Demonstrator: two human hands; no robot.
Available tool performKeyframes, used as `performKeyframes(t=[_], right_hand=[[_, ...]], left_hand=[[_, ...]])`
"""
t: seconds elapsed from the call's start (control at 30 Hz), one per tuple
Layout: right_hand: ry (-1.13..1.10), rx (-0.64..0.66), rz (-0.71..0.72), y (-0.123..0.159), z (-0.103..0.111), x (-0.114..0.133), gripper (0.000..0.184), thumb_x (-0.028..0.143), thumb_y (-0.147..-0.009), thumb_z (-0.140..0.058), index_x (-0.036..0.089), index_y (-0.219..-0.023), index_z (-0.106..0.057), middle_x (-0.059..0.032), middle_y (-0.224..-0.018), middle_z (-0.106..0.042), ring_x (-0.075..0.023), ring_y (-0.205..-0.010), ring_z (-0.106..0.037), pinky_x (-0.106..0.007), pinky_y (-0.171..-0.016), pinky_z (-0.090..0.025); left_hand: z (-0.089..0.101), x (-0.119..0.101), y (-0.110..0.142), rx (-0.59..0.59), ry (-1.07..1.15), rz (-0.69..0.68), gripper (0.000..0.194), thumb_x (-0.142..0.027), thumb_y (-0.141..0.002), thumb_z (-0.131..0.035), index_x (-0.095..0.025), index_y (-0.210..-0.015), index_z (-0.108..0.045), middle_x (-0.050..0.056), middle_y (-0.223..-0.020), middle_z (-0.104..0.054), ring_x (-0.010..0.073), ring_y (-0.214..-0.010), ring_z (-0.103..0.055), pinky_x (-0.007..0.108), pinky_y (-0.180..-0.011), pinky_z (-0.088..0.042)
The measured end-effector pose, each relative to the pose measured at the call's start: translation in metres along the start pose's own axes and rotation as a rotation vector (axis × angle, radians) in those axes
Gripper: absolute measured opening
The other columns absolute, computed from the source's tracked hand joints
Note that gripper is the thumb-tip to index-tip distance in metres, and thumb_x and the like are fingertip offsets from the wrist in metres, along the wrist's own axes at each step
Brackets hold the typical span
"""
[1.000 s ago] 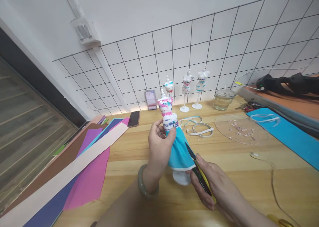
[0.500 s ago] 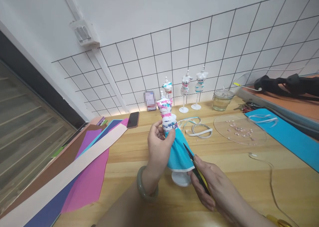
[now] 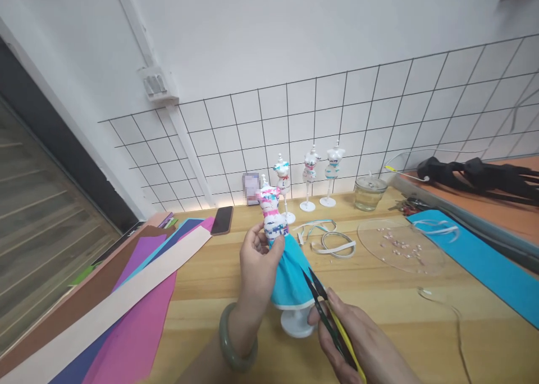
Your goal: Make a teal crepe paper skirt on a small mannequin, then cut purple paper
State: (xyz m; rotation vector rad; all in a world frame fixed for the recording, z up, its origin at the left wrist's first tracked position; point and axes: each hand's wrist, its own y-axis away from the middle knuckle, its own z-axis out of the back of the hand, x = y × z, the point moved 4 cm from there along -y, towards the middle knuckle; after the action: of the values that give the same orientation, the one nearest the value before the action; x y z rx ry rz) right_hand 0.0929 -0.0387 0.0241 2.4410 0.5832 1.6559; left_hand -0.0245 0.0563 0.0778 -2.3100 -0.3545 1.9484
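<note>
Pinching the blue skirt (image 3: 295, 280) against the small mannequin (image 3: 272, 213) over the tabletop (image 3: 219, 328) with the left grip (image 3: 259, 266); clasping part-opened snips (image 3: 320, 288) in the right grip (image 3: 353, 328); facing three mannequins (image 3: 310, 172) behind, ribbons (image 3: 339, 246) rightward, fabric strips (image 3: 135, 286) leftward.

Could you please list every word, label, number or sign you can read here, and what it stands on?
No text can be read with certainty.
Mannequin behind the held mannequin: a dark mark, too small to read.
Upright item by the wall: pixelated, unreadable.
Dark strip beside the brown sheet: any print too blurred.
</note>
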Motion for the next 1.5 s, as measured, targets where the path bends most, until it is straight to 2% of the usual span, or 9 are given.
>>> performKeyframes(t=[0.2,0.33,0.43,0.53,0.67,0.93,1.5], right_hand=[[-0.042,0.018,-0.096,0.004,0.011,0.003,0.047,0.059,-0.078,-0.042,0.014,-0.087,-0.054,0.008,-0.048,-0.039,-0.0011,-0.034,-0.019,-0.017,-0.035,-0.013],[0.021,0.162,-0.189,0.011,0.016,0.004,0.045,0.056,-0.078,-0.045,0.013,-0.08,-0.057,0.0072,-0.045,-0.036,-0.0013,-0.036,-0.02,-0.019,-0.037,-0.01],[-0.114,0.235,-0.179,0.012,0.017,0.007,0.045,0.056,-0.077,-0.048,0.013,-0.08,-0.057,0.0075,-0.045,-0.035,-0.0011,-0.036,-0.018,-0.018,-0.038,-0.01],[-0.209,0.184,-0.108,0.007,0.019,0.009,0.037,0.051,-0.078,-0.051,0.016,-0.087,-0.056,0.0064,-0.051,-0.04,-0.0015,-0.037,-0.022,-0.017,-0.038,-0.013],[-0.134,0.115,-0.103,0.002,0.018,0.008,0.034,0.048,-0.08,-0.051,0.015,-0.091,-0.055,0.0059,-0.052,-0.043,-0.0025,-0.036,-0.028,-0.017,-0.037,-0.018],[-0.022,0.184,-0.126,0.001,0.013,0.005,0.037,0.047,-0.086,-0.04,0.014,-0.097,-0.053,0.0054,-0.048,-0.047,-0.0029,-0.029,-0.029,-0.016,-0.03,-0.024],[-0.029,0.136,-0.097,0.005,0.015,0.007,0.038,0.048,-0.084,-0.04,0.015,-0.095,-0.055,0.0059,-0.043,-0.047,-0.0028,-0.025,-0.028,-0.016,-0.028,-0.024]], left_hand=[[0.014,-0.005,-0.013,-0.032,0.023,-0.015,0.05,-0.025,-0.066,-0.068,-0.016,-0.112,-0.051,0.009,-0.101,-0.064,0.0178,-0.092,-0.059,0.028,-0.077,-0.045],[0.018,-0.007,-0.017,0.007,-0.049,-0.029,0.038,-0.028,-0.067,-0.067,-0.014,-0.101,-0.06,0.009,-0.098,-0.065,0.0186,-0.088,-0.059,0.028,-0.074,-0.046],[0.015,-0.007,-0.015,0.062,-0.07,-0.012,0.036,-0.028,-0.067,-0.066,-0.014,-0.1,-0.061,0.009,-0.097,-0.065,0.0183,-0.086,-0.06,0.027,-0.073,-0.046],[0.009,-0.006,-0.011,0.12,-0.082,-0.003,0.037,-0.026,-0.067,-0.066,-0.014,-0.101,-0.061,0.009,-0.099,-0.065,0.018,-0.086,-0.06,0.027,-0.073,-0.046],[0.004,-0.006,-0.007,0.164,-0.116,0.018,0.033,-0.024,-0.065,-0.066,-0.014,-0.097,-0.063,0.009,-0.094,-0.067,0.0174,-0.082,-0.061,0.027,-0.072,-0.047],[0.003,-0.007,-0.005,0.186,-0.199,0.025,0.031,-0.025,-0.065,-0.066,-0.016,-0.094,-0.064,0.007,-0.086,-0.068,0.0179,-0.077,-0.061,0.027,-0.066,-0.047],[0.003,-0.007,-0.006,0.178,-0.18,0.041,0.029,-0.024,-0.064,-0.066,-0.016,-0.093,-0.065,0.007,-0.086,-0.068,0.0174,-0.076,-0.061,0.026,-0.065,-0.046]])
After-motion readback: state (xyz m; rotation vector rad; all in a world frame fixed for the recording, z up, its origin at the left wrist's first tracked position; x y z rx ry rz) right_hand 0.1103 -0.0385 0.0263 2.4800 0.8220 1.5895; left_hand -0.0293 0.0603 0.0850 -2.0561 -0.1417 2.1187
